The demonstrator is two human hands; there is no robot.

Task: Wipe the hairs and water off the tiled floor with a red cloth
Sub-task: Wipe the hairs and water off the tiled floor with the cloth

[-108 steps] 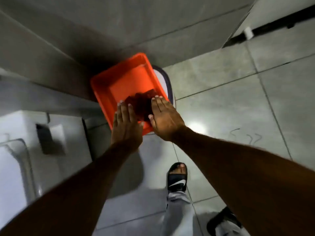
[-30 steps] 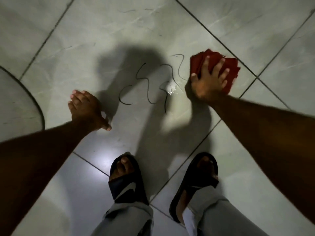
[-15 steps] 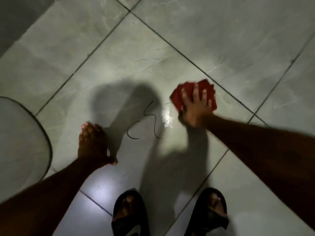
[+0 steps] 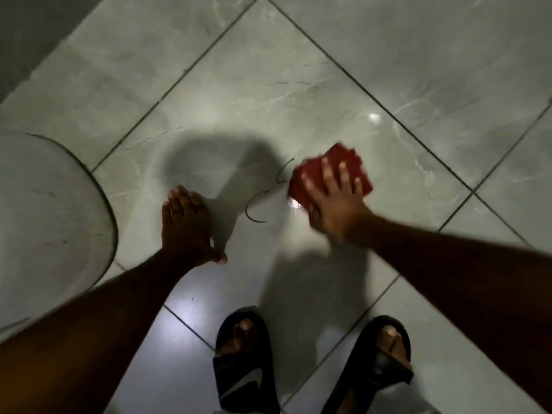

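A folded red cloth lies flat on the grey tiled floor, and my right hand presses down on it with fingers spread. Just left of the cloth, two dark curved hairs lie on the tile. A small shiny wet patch shows at the cloth's near edge. My left hand rests palm down on the floor to the left of the hairs, holding nothing.
A pale round mat with a dark rim lies at the left edge. My two feet in black slides stand at the bottom of the view. Dark grout lines cross the floor diagonally.
My right hand has slid the red cloth leftward over the hairs, so fewer strands show. Earlier both hands were at an orange basin with the cloth. My left hand stays planted.
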